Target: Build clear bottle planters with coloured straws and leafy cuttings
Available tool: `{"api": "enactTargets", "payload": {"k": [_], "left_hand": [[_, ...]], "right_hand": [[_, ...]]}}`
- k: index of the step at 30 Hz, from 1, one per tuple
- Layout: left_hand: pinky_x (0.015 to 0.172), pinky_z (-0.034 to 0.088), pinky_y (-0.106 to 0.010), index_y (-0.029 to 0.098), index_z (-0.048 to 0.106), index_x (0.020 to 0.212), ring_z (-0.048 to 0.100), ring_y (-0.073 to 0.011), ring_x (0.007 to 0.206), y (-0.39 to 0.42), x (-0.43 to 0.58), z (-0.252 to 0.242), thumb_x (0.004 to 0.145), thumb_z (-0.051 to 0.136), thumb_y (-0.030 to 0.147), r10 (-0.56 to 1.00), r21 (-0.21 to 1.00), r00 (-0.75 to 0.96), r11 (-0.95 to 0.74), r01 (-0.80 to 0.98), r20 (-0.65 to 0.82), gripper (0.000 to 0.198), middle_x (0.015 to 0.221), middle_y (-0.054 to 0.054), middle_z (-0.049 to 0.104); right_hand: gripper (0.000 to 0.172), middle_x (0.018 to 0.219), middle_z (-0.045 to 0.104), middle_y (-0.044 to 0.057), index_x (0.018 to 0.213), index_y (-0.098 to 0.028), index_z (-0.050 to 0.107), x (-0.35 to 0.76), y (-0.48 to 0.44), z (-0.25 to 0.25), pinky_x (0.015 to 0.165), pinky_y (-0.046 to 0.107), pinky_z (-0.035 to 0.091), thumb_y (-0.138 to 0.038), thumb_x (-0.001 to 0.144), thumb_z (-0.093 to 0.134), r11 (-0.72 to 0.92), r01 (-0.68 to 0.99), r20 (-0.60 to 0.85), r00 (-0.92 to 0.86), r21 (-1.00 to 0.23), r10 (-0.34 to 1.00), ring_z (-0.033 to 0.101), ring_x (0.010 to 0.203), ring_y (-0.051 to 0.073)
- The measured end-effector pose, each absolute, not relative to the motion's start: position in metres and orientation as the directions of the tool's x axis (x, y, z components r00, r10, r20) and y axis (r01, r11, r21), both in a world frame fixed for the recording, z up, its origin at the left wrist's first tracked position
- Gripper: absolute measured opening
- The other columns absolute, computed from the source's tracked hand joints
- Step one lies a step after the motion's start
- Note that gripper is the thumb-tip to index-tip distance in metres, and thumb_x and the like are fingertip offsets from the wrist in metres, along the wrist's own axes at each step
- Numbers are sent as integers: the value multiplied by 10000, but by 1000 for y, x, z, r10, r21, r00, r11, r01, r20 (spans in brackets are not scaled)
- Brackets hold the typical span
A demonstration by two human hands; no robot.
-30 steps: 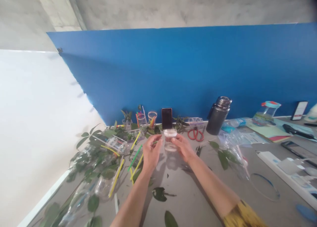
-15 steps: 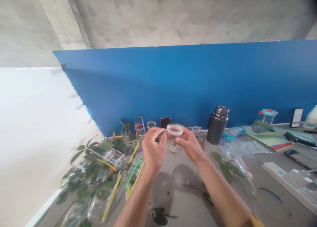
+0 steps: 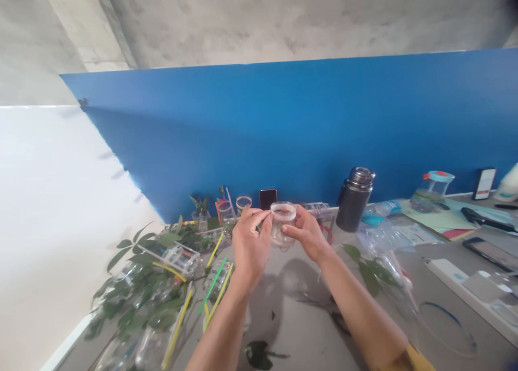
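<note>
Your right hand (image 3: 308, 235) clasps a clear, round plastic cup (image 3: 280, 223); your left hand (image 3: 251, 242) is beside its rim, grip unclear

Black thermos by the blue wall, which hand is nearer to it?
Right. The right hand is left of the black thermos; the left hand is farther left, across the clear cup.
</note>
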State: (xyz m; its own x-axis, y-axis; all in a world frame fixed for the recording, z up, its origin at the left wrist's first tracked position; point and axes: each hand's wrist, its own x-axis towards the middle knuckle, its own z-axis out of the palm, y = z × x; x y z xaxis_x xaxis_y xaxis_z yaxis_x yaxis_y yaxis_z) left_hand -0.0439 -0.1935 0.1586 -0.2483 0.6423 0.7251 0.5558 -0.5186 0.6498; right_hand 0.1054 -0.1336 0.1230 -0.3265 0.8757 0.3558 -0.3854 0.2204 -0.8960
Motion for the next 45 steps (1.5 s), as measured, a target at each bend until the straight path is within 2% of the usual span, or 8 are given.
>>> {"api": "enactTargets", "payload": {"k": [9,15,23,27,34,37,42,45], "left_hand": [[888,489,-359,227,782,865,693,-237,914,-190,-41,154,964,570,261,566,526,-232,-437,729,791,237,907,-75,745],[940,487,-401,224,732,838,686,-269,983,-185,-40,149,939,560,257,512,510,-273,-405,759,814,202,898,-87,728],[829,510,-313,216,738,891,681,-210,870,-191,-44,160,892,596,229,724,781,-329,-463,419,606,143,950,-59,737],[780,504,-299,213,766,884,688,-215,888,-195,-45,165,874,577,205,759,805,-310,-447,391,572,189,955,-60,747],[800,501,-305,213,741,808,680,-211,844,-193,-45,165,858,656,255,730,791,-339,-447,418,593,107,891,-51,747],[750,503,-290,204,709,795,667,-193,770,-188,-48,163,849,652,275,791,844,-324,-414,342,519,106,802,-34,726],[798,556,-315,195,632,757,698,-189,770,-179,-60,160,830,639,359,887,940,-323,-339,24,329,179,767,-28,727],[799,564,-315,189,630,775,709,-189,784,-174,-72,160,808,643,354,879,942,-348,-333,42,326,169,781,-42,746]], "right_hand": [[586,1137,762,98,1105,-233,641,100,-135,121,987,451,521,-449,656,950,232,-366,354,-313,-901,881,692,1135,321],[587,1123,764,93,1077,-235,633,95,-136,120,990,451,520,-455,639,957,244,-354,357,-304,-903,883,691,1135,321],[610,1146,773,105,1110,-229,649,96,-133,119,1024,470,513,-456,635,958,221,-392,351,-300,-893,887,703,1137,320],[631,1138,773,108,1098,-221,648,98,-132,119,1010,464,522,-470,614,967,245,-362,353,-270,-899,896,699,1140,323],[607,1116,777,93,1080,-229,676,99,-132,120,998,458,525,-446,598,975,276,-305,353,-235,-912,906,699,1120,319],[570,1135,782,100,1139,-226,718,100,-134,121,999,453,527,-436,658,939,231,-360,347,-299,-904,889,692,1151,328],[519,1151,786,105,1182,-235,773,109,-136,123,969,464,548,-516,751,841,114,-433,330,-466,-894,821,694,1150,351],[565,1106,790,117,1168,-203,781,116,-134,122,911,450,564,-545,724,850,65,-435,333,-576,-898,747,724,1060,343]]}}
